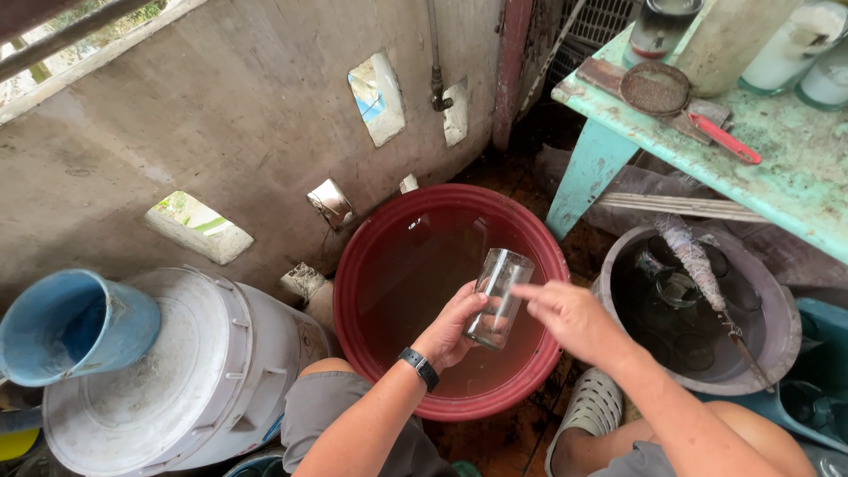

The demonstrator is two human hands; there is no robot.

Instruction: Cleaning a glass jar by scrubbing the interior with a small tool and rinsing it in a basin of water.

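Note:
A clear drinking glass (500, 291) is held tilted over a red basin (371, 234) filled with water. My left hand (450, 329), with a black watch at the wrist, grips the glass from below and behind. My right hand (572, 316) reaches in from the right, its fingers touching the side of the glass near the rim. Both hands hover above the water's surface.
A grey tub (777, 305) with glasses in dark water and a long brush stands to the right. A white lidded bucket (190, 371) and a blue pail (75, 327) are at the left. A green table (795, 159) carries a strainer and containers. A concrete wall stands behind.

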